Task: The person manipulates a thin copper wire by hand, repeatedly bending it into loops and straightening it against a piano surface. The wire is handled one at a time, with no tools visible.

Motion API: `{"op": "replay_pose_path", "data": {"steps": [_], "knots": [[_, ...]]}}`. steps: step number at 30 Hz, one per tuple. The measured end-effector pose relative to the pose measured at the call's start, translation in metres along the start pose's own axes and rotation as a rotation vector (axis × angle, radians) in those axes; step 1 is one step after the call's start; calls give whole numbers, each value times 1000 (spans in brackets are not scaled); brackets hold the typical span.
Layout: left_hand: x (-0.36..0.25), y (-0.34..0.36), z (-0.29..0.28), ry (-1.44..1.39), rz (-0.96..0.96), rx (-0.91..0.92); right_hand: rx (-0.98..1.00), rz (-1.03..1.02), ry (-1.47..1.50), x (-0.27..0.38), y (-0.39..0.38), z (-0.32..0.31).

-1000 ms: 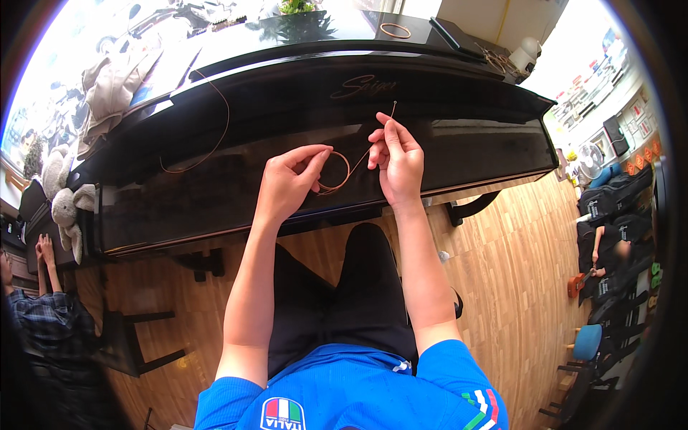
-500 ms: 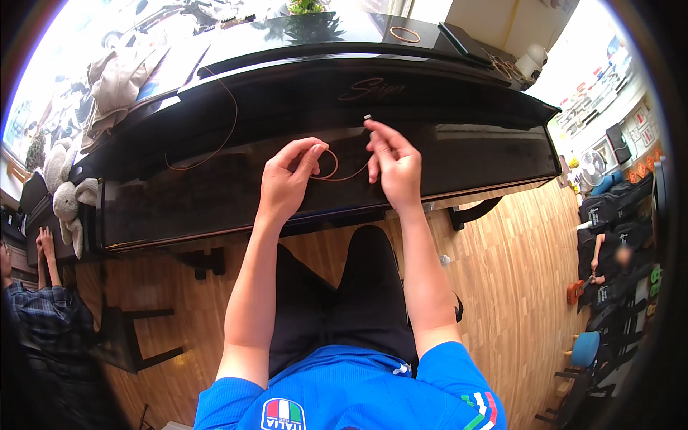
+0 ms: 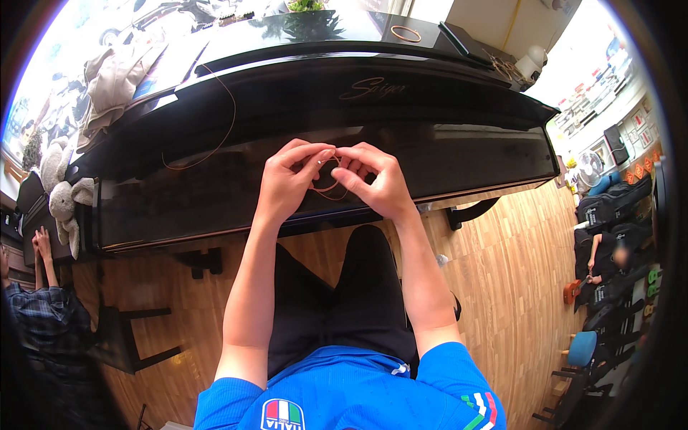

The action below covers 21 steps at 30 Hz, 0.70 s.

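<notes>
My left hand (image 3: pixel 288 178) pinches a thin copper-brown cord (image 3: pixel 331 190) bent into a small loop, above the shut black lid of a piano (image 3: pixel 459 150). Fingertips of my right hand (image 3: pixel 380 180) meet those of the left at the top of the loop and are closed on the cord too. Part of the loop hangs below the fingers. A small pale spot shows at the left fingertips; I cannot make out what it is. The cord's ends are mostly hidden by the fingers.
Another thin cord (image 3: pixel 234 118) trails across the piano's left front. On top lie a coiled ring (image 3: pixel 406 34) and a dark flat case (image 3: pixel 466 43). A plush rabbit (image 3: pixel 63 201) and crumpled cloth (image 3: pixel 118 79) are at the left. People sit at both sides.
My right hand has come down and left from beside the loop to meet my left hand, bringing its length of cord along. My left hand has stayed nearly in place.
</notes>
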<state>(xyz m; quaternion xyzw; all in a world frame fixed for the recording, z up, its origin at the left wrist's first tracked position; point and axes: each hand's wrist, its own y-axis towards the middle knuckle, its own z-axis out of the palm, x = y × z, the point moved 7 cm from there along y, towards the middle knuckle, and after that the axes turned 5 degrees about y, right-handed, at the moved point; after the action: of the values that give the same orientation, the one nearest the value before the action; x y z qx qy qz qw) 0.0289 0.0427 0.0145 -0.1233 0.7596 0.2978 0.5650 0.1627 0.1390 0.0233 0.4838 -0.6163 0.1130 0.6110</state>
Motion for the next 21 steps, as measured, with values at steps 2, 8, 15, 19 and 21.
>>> {"op": "replay_pose_path", "data": {"steps": [2, 8, 15, 19, 21], "knots": [[3, -2, -1, -59, -59, -31, 25, 60, 25, 0, -1, 7], [7, -2, 1, -91, -105, -20, -148, 99, 155, -11, -1, -2], [6, -4, 3, -63, -150, -6, -196, 69, 189, -9, -3, -5], [5, -4, 10, 33, -121, 14, -287, 6, 281, -13, -2, -15], [4, -4, 9, 62, -122, 3, -375, 41, 448, -20, -1, -27]]}}
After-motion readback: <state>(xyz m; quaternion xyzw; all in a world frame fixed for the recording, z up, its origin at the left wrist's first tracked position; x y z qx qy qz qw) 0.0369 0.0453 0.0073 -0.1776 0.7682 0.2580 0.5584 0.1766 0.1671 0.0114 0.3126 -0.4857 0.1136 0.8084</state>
